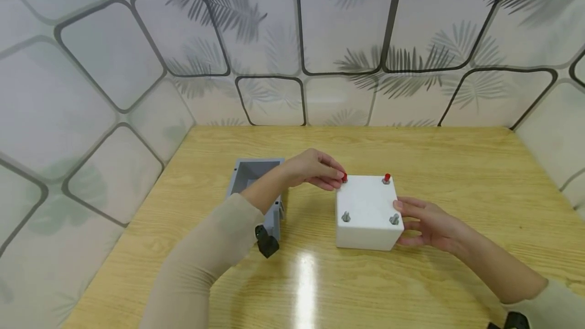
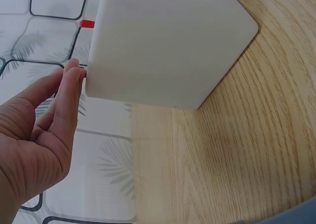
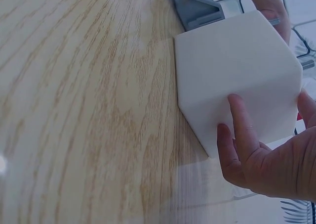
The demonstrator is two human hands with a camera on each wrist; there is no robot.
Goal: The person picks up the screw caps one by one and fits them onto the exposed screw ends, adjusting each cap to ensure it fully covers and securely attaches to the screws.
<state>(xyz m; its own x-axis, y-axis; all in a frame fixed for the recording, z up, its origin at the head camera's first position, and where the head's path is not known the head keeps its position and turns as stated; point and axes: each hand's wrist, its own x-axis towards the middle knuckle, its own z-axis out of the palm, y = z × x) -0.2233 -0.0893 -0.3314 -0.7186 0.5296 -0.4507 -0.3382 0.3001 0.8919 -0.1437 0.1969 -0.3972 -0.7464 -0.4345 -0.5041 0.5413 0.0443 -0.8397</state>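
A white box-shaped block (image 1: pixel 367 199) stands on the table with upright metal bolts at its top corners. The two far bolts carry red caps, while the near left bolt (image 1: pixel 346 216) and near right bolt (image 1: pixel 394 219) are bare metal. With thumb and fingertips, my left hand (image 1: pixel 315 169) pinches the red cap (image 1: pixel 345 177) at the far left corner, mostly covering it. The other red cap (image 1: pixel 387 178) sits at the far right. My right hand (image 1: pixel 425 222) holds the block's right side, thumb at the top edge and fingers (image 3: pixel 242 120) against the side face.
Left of the block stands an open grey plastic bin (image 1: pixel 232 179), partly hidden behind my left forearm. The wooden table (image 1: pixel 292 278) meets a patterned wall covering (image 1: pixel 347 29) at the back and sides.
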